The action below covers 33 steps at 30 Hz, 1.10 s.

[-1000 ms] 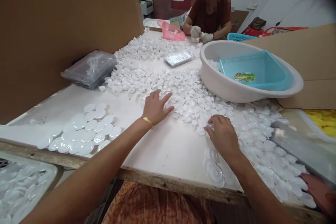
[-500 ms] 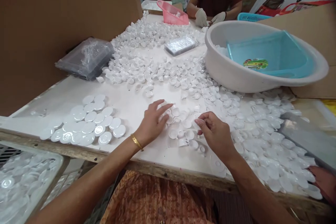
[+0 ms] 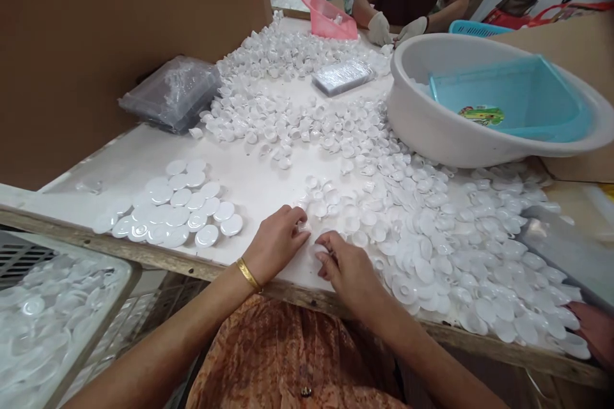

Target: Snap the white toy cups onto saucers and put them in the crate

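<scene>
My left hand [image 3: 278, 239] pinches a small white cup [image 3: 304, 227] between thumb and fingers, just above the table near its front edge. Close by on the right, my right hand [image 3: 350, 268] grips a thin white saucer [image 3: 318, 248] by its rim; its fingers hide part of it. The cup and the saucer are a short way apart. Small white cups [image 3: 319, 204] lie loose just beyond both hands. To the left, glossy white saucers [image 3: 180, 198] are spread in an overlapping group, and more saucers [image 3: 425, 268] are heaped beside my right forearm.
A large white basin [image 3: 432, 134] with a blue scoop-like container [image 3: 518, 96] stands at right. Clear-wrapped packs [image 3: 175, 92] lie farther back, near a pink scoop [image 3: 330, 19]. A gloved co-worker's hands [image 3: 396, 29] are at the far side. A crate [image 3: 115, 275] of white pieces sits below left.
Both hands have come nearer to me and closer together. My left hand, spread over the cups before, now holds one. My right hand has carried its saucer left. The view has shifted slightly.
</scene>
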Tool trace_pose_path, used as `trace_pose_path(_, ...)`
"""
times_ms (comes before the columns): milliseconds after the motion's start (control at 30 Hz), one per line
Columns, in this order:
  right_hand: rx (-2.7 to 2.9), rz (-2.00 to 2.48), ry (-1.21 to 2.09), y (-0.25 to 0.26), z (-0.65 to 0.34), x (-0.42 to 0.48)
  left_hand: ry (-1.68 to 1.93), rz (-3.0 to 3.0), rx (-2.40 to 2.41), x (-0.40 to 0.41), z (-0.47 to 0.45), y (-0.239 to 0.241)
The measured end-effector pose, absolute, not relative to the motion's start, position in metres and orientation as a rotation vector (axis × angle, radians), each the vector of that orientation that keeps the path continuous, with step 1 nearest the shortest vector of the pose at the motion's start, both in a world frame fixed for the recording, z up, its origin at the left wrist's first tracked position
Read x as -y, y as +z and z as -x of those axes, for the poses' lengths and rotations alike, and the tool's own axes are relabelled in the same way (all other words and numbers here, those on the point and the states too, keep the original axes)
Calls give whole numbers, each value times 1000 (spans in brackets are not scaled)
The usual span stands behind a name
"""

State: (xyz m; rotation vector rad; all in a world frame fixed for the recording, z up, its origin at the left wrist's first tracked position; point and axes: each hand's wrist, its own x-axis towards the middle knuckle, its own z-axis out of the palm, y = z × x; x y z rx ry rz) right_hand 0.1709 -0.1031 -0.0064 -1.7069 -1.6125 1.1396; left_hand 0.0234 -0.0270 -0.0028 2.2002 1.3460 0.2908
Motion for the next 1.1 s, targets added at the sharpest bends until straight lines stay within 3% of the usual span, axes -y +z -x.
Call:
trace_pose_path(167,1597,1805,964,-15,-192,73,342,-2239,-1364,27,-9,-6)
trace_pose_path(400,1450,1691,979,-16,-190,66,328,-2077,-1448,30,-4,-1)
trace_pose_path(667,1885,1485,417,-27,-183,83,424,-1681,-1291,30,-20,-4)
trace_pose_path(1100,2236,1343,248,-30,-186,95,494,-1324,-1223,35,-23,-10)
